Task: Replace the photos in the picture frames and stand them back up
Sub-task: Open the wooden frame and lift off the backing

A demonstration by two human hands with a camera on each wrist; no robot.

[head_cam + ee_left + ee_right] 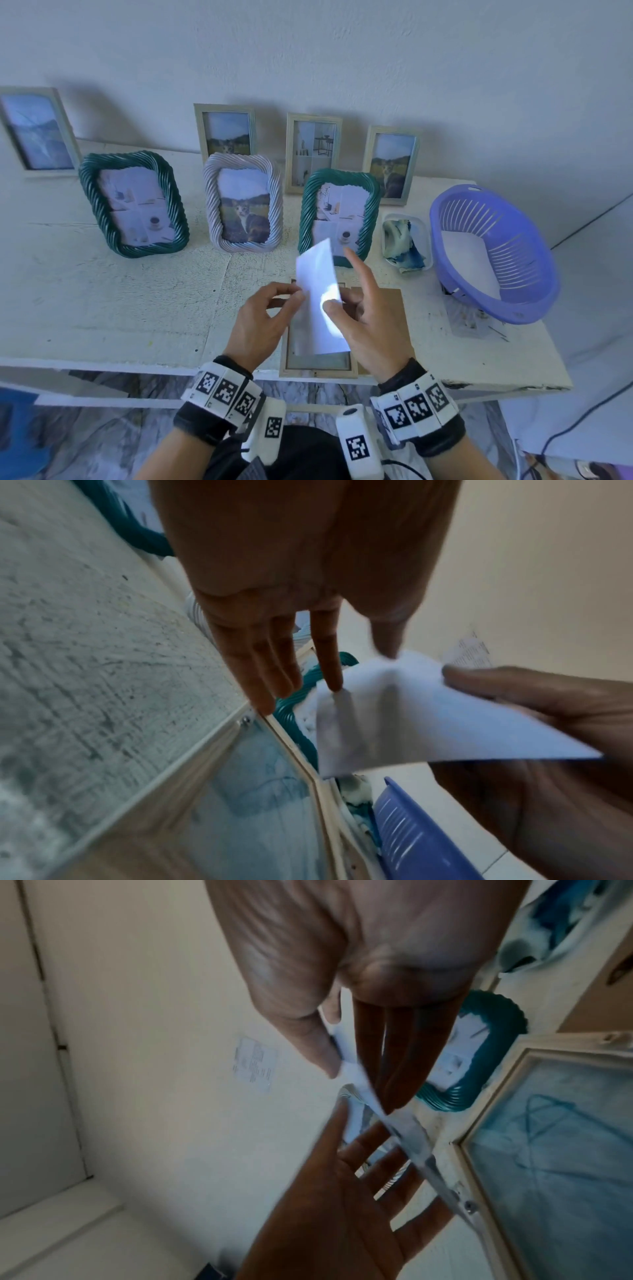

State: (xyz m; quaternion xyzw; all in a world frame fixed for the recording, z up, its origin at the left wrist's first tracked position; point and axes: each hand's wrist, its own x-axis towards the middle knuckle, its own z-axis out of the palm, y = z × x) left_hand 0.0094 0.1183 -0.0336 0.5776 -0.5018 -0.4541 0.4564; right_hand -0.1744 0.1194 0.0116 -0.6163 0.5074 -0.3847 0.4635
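A photo [320, 301] with its white back toward me is held up between both hands. My left hand [294, 294] pinches its left edge between thumb and index finger, as the left wrist view shows [359, 669]. My right hand [334, 306] grips the right side, thumb on the back, fingers behind, index finger pointing up; the right wrist view shows this pinch [363, 1088]. Under the hands an open beige frame [318, 371] lies face down at the table's front edge, its glass bare. A brown backing board [387, 308] lies just right of it.
Standing behind are a green twisted frame [133, 205], a white twisted frame [243, 202], another green one [339, 212] and several beige frames against the wall. A clear tub holding a cloth [406, 243] and a purple basket [493, 253] stand at the right.
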